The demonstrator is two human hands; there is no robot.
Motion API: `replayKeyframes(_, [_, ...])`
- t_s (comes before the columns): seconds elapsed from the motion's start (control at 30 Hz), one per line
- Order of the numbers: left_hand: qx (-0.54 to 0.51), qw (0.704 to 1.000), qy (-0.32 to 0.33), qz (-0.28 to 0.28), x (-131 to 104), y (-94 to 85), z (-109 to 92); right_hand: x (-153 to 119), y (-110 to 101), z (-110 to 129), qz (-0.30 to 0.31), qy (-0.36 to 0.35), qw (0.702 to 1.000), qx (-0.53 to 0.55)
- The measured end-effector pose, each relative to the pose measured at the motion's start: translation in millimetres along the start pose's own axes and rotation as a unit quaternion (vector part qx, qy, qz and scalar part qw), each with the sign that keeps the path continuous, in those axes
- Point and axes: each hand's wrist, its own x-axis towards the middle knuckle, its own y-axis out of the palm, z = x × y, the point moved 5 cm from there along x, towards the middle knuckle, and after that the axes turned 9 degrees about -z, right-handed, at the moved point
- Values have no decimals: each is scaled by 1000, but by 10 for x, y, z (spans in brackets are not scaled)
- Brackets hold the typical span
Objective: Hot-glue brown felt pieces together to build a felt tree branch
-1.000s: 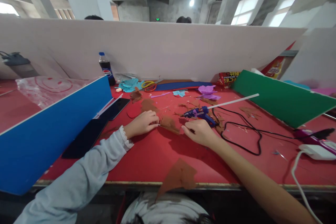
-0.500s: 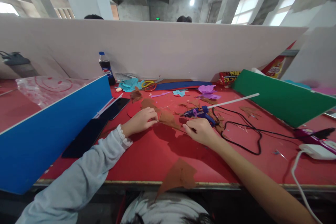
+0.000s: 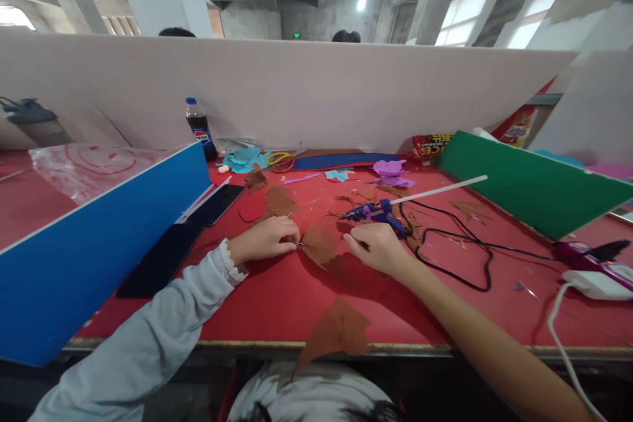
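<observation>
A brown leaf-like piece (image 3: 319, 248) is pinched at its left end by the left hand (image 3: 268, 239) above the counter (image 3: 257, 310), presumably leaving its face uncovered, while the right hand (image 3: 376, 247) is curled near the glue gun (image 3: 372, 212), its contents indiscernible.

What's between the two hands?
In the head view: a brown leaf-shaped piece, one end at the fingers of the left hand, then a narrow gap of red tabletop before the right hand.
</observation>
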Motion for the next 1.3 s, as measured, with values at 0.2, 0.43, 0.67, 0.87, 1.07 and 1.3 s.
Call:
replayKeyframes(0.2, [-13, 999, -30, 18, -1, 26, 44, -10, 17, 3, 1, 2, 1000, -1])
replayKeyframes(0.43, [-3, 996, -77, 36, 4, 67, 85, -19, 37, 10, 9, -6, 1000, -6])
replayKeyframes(0.67, [18, 998, -37, 40, 7, 72, 59, -19, 46, 26, 29, -1, 1000, -2])
replayKeyframes(0.87, [22, 999, -19, 40, 3, 67, 41, 11, 101, 117, 63, 26, 997, 22])
replayKeyframes(1.07, [32, 998, -31, 52, -19, 35, -7, -3, 280, 216, 159, 19, 982, 97])
replayKeyframes(1.3, [36, 997, -19, 59, -20, 34, -38, -39, 317, 210, 177, 20, 978, 112])
